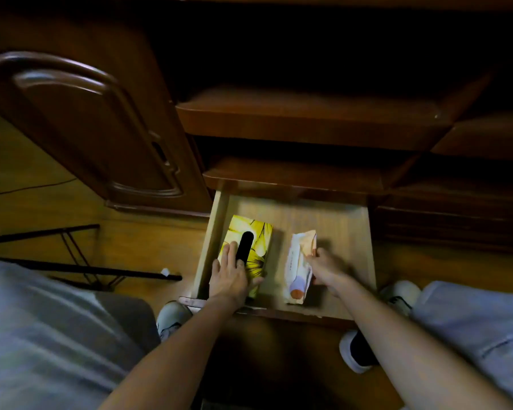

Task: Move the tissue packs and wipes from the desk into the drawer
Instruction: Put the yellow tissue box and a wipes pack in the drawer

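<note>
The light wooden drawer [344,229] is pulled out below the desk. A yellow patterned tissue box [258,247] with a dark oval slot lies in its left half. My left hand [230,276] grips the box's near end, fingers on top, thumb round its right side. A pale orange-and-white wipes pack [298,261] lies in the middle of the drawer. My right hand [328,270] holds the pack's right edge, fingers curled round it.
A dark wooden cabinet door [101,128] stands open at the left. Brown shelves [308,119] jut out above the drawer. A black metal frame [80,267] lies on the wooden floor at the left. My knees and shoes flank the drawer front.
</note>
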The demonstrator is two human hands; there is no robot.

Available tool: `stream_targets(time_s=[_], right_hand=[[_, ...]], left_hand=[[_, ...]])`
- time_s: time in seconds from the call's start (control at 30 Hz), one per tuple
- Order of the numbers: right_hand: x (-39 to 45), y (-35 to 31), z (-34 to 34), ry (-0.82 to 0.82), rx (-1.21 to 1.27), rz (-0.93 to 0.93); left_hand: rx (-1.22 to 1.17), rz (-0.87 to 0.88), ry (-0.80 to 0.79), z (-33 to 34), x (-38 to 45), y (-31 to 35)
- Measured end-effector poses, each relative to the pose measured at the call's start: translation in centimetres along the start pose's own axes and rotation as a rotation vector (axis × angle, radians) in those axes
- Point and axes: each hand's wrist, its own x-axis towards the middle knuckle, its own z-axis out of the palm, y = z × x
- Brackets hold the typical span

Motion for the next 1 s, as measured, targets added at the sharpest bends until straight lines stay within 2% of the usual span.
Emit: stream_targets(time_s=[0.2, 0.37, 0.47, 0.6, 0.83, 0.9, 1.0], right_hand=[[0.5, 0.9, 0.0, 0.059, -0.102, 0.036], [-0.6, 1.5, -0.4, 0.183, -0.356, 0.007], [-0.3, 2.1, -0.7, 0.250, -0.327, 0.016], [-0.2, 1.9, 0.0, 0.181, -0.243, 0.044], [-1.2, 3.3, 3.4, -0.038, -0.414, 0.033], [-1.4, 3.4, 3.8, -0.035, -0.451, 0.001], [-0.8, 2.8, 3.8, 0.090, -0.487, -0.050]], left_hand=[[0.049, -0.001, 0.014, -1.1, 0.3, 0.5], [0.111, 0.036, -0.041, -2.5, -0.2, -0.2], [0.181, 0.061, -0.016, -2.9, 0.0, -0.5], [0.233, 0.059, 0.057, -2.3, 0.2, -1.4], [0.211, 0.004, -0.063, -0.8, -1.0, -2.6], [0.278, 0.019, -0.027, -0.8, -1.1, -2.7], [0.348, 0.076, 0.088, -1.1, -1.5, -2.3]])
